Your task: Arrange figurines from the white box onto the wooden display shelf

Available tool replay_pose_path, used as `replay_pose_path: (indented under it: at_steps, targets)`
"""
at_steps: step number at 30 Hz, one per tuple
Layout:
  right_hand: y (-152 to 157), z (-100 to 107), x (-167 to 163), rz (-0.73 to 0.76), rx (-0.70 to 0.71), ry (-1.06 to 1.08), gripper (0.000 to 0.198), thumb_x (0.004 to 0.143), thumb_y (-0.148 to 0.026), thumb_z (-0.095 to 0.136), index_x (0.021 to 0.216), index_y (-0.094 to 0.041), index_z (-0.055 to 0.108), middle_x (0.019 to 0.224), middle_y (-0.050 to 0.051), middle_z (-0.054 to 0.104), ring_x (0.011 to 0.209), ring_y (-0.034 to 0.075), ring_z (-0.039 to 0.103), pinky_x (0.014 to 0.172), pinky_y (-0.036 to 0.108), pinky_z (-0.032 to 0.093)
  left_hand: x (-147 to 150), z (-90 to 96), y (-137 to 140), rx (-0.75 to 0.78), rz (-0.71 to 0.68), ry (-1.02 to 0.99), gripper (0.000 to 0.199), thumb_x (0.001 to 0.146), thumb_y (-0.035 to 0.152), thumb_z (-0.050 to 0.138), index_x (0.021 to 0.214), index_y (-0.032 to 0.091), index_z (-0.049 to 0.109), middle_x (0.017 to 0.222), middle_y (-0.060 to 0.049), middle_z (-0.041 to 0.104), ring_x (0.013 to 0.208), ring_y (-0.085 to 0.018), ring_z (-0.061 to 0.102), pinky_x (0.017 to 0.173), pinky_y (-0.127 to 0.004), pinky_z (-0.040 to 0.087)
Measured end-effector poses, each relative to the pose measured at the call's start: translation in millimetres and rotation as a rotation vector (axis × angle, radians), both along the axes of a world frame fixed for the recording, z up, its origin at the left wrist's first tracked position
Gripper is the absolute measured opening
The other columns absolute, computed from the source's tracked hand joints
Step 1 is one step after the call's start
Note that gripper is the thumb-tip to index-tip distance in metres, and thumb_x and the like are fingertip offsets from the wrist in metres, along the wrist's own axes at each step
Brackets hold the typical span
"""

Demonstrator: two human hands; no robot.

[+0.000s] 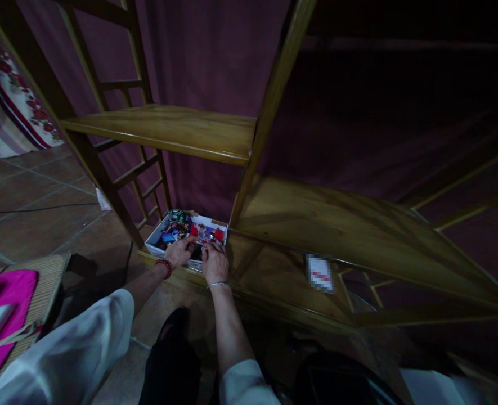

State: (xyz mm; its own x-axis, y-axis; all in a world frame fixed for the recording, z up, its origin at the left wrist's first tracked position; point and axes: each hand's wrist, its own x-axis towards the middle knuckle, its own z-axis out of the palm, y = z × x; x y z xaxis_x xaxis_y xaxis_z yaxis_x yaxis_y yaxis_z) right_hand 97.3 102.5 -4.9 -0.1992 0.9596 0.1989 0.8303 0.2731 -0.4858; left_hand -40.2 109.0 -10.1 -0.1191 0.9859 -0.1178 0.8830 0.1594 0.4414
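Sleeves (71,349): pale and loose, they lay closest, the left one filling the lower left, with a dark-clad leg (170,360) between the forearms.
Left hand (180,252): it reached over the near left side of the box, palm down, fingers partly extended toward the contents; whether they had hold of anything could not be told.
Right hand (215,263): it was over the box's near right part, fingers bent downward, tips among the small things; a grip could not be made out.
Wrists: a red beaded bracelet (164,268) circled the left, a thin bangle (218,284) the right.
Box (152,250): white-walled and lidless, it sat on the bottom board of the shelf unit's left section, below a wooden shelf (164,129).
Contents: small items (176,228) lay jumbled, green, blue and red among them, too small to identify.
Right section: a blurred white card (320,273) with red marking showed below the long shelf (337,225).
Backdrop: purple curtain (206,50).
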Motion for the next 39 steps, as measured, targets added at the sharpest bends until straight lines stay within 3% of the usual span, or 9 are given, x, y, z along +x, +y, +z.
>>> replay_pose_path:
  at_steps: [7,13,24,31,39]
  targets:
    - [-0.2,-2.2,-0.5,0.005,0.028,0.07,0.028,0.078,-0.016,0.046,0.1,-0.017,0.062,0.106,0.005,0.059,0.109,0.017,0.04,0.095,0.028,0.031,-2.2,0.0,0.0,-0.018,-0.089,0.003,0.044,0.078,0.02,0.041,0.119,0.034,0.046,0.11,0.003,0.06,0.099,-0.015,0.054,0.083,-0.025,0.04]
    - [0.4,-1.7,2.5,0.0,0.053,0.099,0.029,0.081,-0.017,0.041,0.101,-0.015,0.062,0.106,0.007,0.059,0.107,0.017,0.041,0.095,0.027,0.031,-3.7,1.7,-1.1,-0.029,-0.163,-0.04,0.049,0.075,0.019,0.043,0.123,0.032,0.043,0.114,0.005,0.058,0.106,-0.014,0.051,0.089,-0.023,0.038]
    - [4.7,-7.1,2.7,-0.017,0.031,0.069,0.028,0.08,-0.016,0.043,0.102,-0.016,0.061,0.097,0.007,0.063,0.104,0.017,0.043,0.09,0.024,0.034,-2.2,0.4,-0.2,-0.057,-0.19,0.069,0.048,0.076,0.026,0.042,0.124,0.031,0.041,0.112,0.001,0.059,0.103,-0.017,0.053,0.086,-0.026,0.039]
    - [0.2,-3.4,1.3,0.047,0.017,0.043,0.026,0.077,-0.016,0.047,0.099,-0.017,0.062,0.09,0.007,0.064,0.1,0.017,0.046,0.092,0.026,0.032,3.4,1.0,-1.9,-0.108,-0.136,0.19,0.042,0.078,0.034,0.037,0.119,0.032,0.047,0.104,-0.002,0.063,0.094,-0.02,0.058,0.078,-0.029,0.043]
    - [-1.5,-2.1,4.2,0.087,0.014,0.025,0.026,0.077,-0.018,0.047,0.097,-0.018,0.064,0.086,0.007,0.066,0.098,0.016,0.048,0.091,0.024,0.033,4.7,1.8,1.9,-0.108,-0.134,0.171,0.04,0.075,0.038,0.04,0.113,0.033,0.051,0.116,0.0,0.056,0.099,-0.021,0.055,0.081,-0.032,0.042]
